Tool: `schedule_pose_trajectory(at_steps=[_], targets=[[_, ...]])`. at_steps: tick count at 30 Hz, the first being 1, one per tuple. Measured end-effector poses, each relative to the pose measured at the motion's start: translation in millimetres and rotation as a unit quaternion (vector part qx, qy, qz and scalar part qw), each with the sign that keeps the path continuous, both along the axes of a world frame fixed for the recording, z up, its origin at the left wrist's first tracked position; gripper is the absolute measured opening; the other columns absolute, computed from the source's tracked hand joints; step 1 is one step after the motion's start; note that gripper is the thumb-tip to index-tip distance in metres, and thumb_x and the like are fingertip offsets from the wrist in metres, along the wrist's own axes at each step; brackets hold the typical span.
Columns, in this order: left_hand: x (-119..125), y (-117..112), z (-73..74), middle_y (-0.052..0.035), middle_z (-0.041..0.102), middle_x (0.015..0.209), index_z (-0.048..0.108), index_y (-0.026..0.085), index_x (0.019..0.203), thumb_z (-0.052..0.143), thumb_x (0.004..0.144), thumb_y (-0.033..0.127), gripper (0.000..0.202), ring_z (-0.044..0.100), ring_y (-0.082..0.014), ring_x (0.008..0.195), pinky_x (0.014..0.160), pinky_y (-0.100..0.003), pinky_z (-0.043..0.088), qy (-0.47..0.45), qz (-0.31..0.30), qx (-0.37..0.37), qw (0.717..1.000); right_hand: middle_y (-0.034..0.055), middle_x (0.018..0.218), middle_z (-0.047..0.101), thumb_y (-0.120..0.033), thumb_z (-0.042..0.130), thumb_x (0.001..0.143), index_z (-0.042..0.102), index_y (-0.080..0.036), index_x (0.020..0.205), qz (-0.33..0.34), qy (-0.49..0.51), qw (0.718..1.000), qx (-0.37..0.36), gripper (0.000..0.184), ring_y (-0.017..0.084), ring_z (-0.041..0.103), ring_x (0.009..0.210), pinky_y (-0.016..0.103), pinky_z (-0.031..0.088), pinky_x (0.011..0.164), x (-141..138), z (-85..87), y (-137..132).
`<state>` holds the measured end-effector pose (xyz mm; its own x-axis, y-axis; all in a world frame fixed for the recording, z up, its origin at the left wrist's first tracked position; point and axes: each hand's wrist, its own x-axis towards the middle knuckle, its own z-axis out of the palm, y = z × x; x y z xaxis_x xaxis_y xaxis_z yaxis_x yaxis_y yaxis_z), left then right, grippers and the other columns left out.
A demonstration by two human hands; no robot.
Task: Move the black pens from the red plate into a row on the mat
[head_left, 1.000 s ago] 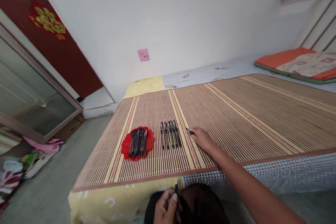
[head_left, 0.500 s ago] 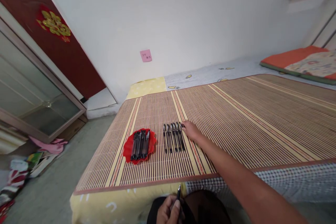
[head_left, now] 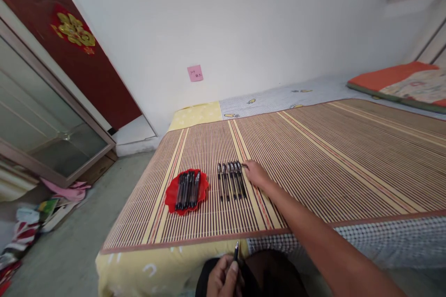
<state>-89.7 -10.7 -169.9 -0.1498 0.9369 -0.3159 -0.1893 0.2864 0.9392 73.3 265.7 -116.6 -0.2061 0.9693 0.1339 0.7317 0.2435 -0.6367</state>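
Observation:
At the bottom of the view my left hand (head_left: 224,277) is closed around a black pen (head_left: 236,251), its pale pointed end facing up and away from me. My right hand (head_left: 257,174) reaches over the mat, its fingers pinched beside the top of the rightmost pen in a row of pens (head_left: 232,181). Something small and dark shows at those fingertips, too small to name. The row holds several dark, clear-barrelled pens lying side by side. To their left, more pens (head_left: 188,190) lie together on a red scalloped plate (head_left: 204,184).
A striped bamboo mat (head_left: 296,171) covers the bed, with a yellow sheet (head_left: 125,267) along the near edge. A pink note (head_left: 195,73) is stuck on the white wall. An orange-edged pillow (head_left: 390,76) lies at the far right. Clothes (head_left: 24,232) lie at the floor's left.
The view has shifted slightly. My right hand's fingertips now sit a little apart from the top of the rightmost pen. My left hand still grips its pen.

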Motion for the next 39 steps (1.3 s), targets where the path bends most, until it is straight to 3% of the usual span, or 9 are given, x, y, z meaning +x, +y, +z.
schedule_pose_trajectory(at_steps=[3, 7, 10, 14, 21, 26, 29, 33, 39], targets=[[-3, 4, 19.6, 0.0022, 0.056, 0.056, 0.063, 0.016, 0.076, 0.071, 0.067, 0.073, 0.058, 0.040, -0.0069, 0.043, 0.044, -0.020, 0.027, 0.016, 0.009, 0.010, 1.000, 0.0124, 0.113, 0.071, -0.020, 0.049, 0.091, 0.070, -0.014, 0.116, -0.009, 0.104, 0.995, -0.006, 0.033, 0.021, 0.066, 0.102, 0.031, 0.048, 0.088, 6, 5.9, -30], [-6, 10, 42.0, 0.0029, 0.055, 0.058, 0.065, 0.016, 0.079, 0.077, 0.064, 0.068, 0.056, 0.042, -0.0076, 0.047, 0.045, -0.019, 0.030, 0.030, 0.016, 0.009, 0.999, 0.0038, 0.076, 0.069, -0.038, 0.055, 0.088, 0.071, -0.016, 0.106, 0.037, 0.298, 0.948, -0.107, 0.032, 0.018, 0.064, 0.071, 0.029, 0.049, 0.066, 5, 8.7, -104], [-3, 10, 49.5, 0.0033, 0.053, 0.059, 0.066, 0.015, 0.082, 0.077, 0.066, 0.064, 0.053, 0.041, -0.0079, 0.049, 0.047, -0.020, 0.032, 0.041, 0.024, 0.030, 0.998, 0.0021, 0.073, 0.067, -0.045, 0.060, 0.086, 0.071, -0.017, 0.094, 0.103, 0.369, 0.900, -0.208, 0.031, 0.014, 0.058, 0.060, 0.026, 0.045, 0.057, -3, 7.6, -162], [5, 4, 53.4, 0.0022, 0.054, 0.063, 0.067, 0.014, 0.080, 0.075, 0.073, 0.057, 0.044, 0.043, -0.0099, 0.054, 0.052, -0.021, 0.037, 0.083, -0.002, 0.079, 0.993, -0.0004, 0.069, 0.063, -0.048, 0.070, 0.079, 0.068, -0.017, 0.085, 0.133, 0.418, 0.866, -0.239, 0.031, 0.013, 0.057, 0.061, 0.025, 0.043, 0.058, -15, 7.3, -205], [6, -11, 49.9, 0.0054, 0.049, 0.061, 0.056, 0.018, 0.074, 0.079, 0.068, 0.056, 0.045, 0.042, -0.0095, 0.052, 0.048, -0.021, 0.035, 0.089, 0.040, 0.099, 0.990, -0.0020, 0.062, 0.057, -0.049, 0.073, 0.076, 0.068, -0.017, 0.078, 0.109, 0.441, 0.865, -0.213, 0.033, 0.012, 0.053, 0.057, 0.024, 0.042, 0.056, -16, 16.3, -219], [9, -21, 55.8, 0.0040, 0.051, 0.057, 0.056, 0.017, 0.072, 0.065, 0.078, 0.068, 0.052, 0.039, -0.0076, 0.045, 0.046, -0.021, 0.031, 0.011, -0.042, 0.057, 0.997, -0.0023, 0.061, 0.058, -0.052, 0.072, 0.078, 0.070, -0.017, 0.081, 0.121, 0.462, 0.848, -0.230, 0.035, 0.010, 0.051, 0.054, 0.023, 0.039, 0.053, -13, 20.5, -228], [12, -24, 58.2, 0.0058, 0.050, 0.057, 0.058, 0.016, 0.079, 0.068, 0.075, 0.068, 0.052, 0.033, -0.0054, 0.044, 0.043, -0.019, 0.028, -0.042, -0.044, 0.043, 0.997, -0.0013, 0.063, 0.062, -0.052, 0.074, 0.077, 0.070, -0.017, 0.083, 0.126, 0.483, 0.830, -0.248, 0.036, 0.010, 0.053, 0.054, 0.022, 0.040, 0.053, -12, 22.6, -232], [14, -25, 59.1, 0.0096, 0.043, 0.050, 0.055, 0.018, 0.081, 0.073, 0.070, 0.067, 0.054, 0.024, -0.0033, 0.037, 0.036, -0.018, 0.018, -0.043, -0.076, 0.042, 0.995, -0.0005, 0.065, 0.065, -0.056, 0.074, 0.076, 0.069, -0.017, 0.082, 0.131, 0.490, 0.824, -0.254, 0.040, 0.009, 0.054, 0.051, 0.021, 0.038, 0.050, -10, 25.5, -234], [16, -30, 56.1, 0.0059, 0.050, 0.050, 0.056, 0.017, 0.080, 0.066, 0.073, 0.073, 0.058, 0.033, -0.0046, 0.036, 0.035, -0.019, 0.022, -0.074, -0.108, 0.000, 0.991, 0.0008, 0.065, 0.066, -0.057, 0.077, 0.072, 0.067, -0.016, 0.080, 0.096, 0.533, 0.805, -0.243, 0.043, 0.010, 0.056, 0.053, 0.021, 0.041, 0.049, -4, 24.8, -226]])
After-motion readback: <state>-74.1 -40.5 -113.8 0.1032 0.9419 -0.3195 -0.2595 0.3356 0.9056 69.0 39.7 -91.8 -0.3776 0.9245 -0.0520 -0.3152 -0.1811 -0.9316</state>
